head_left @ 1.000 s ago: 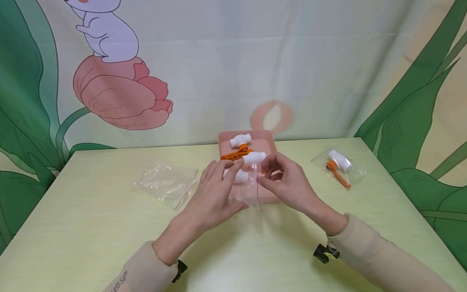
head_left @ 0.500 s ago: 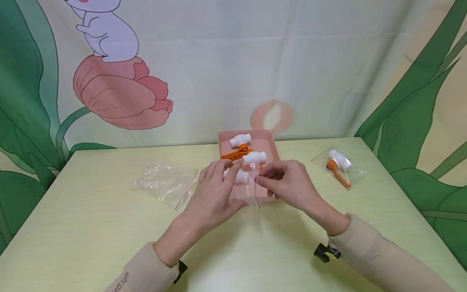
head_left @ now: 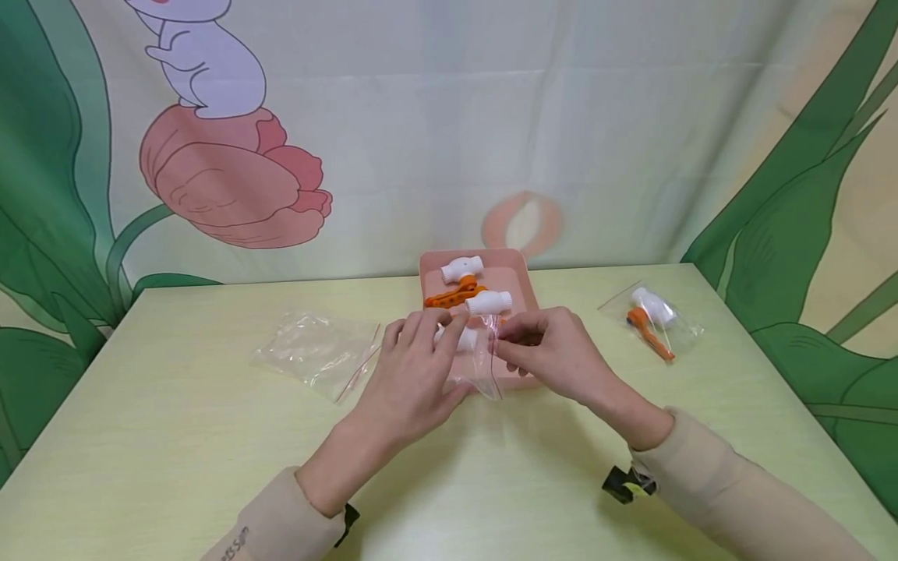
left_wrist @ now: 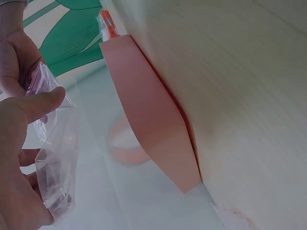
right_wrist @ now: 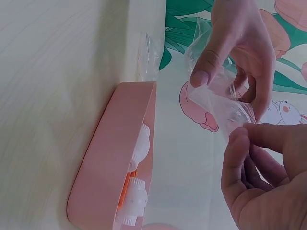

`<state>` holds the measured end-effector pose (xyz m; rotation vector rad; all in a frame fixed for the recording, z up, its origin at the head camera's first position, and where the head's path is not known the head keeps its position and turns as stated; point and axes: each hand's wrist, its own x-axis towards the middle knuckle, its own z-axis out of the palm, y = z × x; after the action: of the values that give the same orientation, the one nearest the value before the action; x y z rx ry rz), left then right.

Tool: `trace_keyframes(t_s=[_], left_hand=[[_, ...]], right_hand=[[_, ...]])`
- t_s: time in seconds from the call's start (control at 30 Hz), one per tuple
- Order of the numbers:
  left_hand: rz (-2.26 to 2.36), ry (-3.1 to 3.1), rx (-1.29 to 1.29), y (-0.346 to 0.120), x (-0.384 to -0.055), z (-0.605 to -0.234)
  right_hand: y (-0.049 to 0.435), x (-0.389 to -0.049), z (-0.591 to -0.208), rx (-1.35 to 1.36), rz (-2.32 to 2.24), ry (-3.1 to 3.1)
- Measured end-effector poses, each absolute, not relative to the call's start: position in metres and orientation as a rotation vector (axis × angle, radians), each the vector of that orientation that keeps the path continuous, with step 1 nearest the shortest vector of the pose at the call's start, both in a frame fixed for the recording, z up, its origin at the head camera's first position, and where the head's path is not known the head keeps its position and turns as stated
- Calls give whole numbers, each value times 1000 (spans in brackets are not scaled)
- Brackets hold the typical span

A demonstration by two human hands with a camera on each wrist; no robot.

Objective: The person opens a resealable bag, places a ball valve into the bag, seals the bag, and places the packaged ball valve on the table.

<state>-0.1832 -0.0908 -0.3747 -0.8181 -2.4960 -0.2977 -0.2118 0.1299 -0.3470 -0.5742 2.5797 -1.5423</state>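
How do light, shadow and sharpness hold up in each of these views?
Head: even light, soft shadows on the near table, small glints on the loose bag; left wrist: soft detail overall, bright highlights on the held bag; right wrist: slightly hazy, a darker shadow band across part of the table.

From where I'm standing, the left hand [left_wrist: 17, 158] grips a clear zip bag [left_wrist: 60, 153], thumb across it, while the right hand [left_wrist: 19, 62] meets its pinkish edge. Beside them, a pink tray [left_wrist: 148, 115] sits on the wood-grain table [left_wrist: 249, 105], something orange [left_wrist: 109, 24] past its end.
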Motion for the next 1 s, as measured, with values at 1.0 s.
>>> trace_keyframes(t_s=[1.0], left_hand=[[-299, -2500, -805, -91, -182, -378]], right_hand=[[124, -208, -349, -440, -1670, 2479]])
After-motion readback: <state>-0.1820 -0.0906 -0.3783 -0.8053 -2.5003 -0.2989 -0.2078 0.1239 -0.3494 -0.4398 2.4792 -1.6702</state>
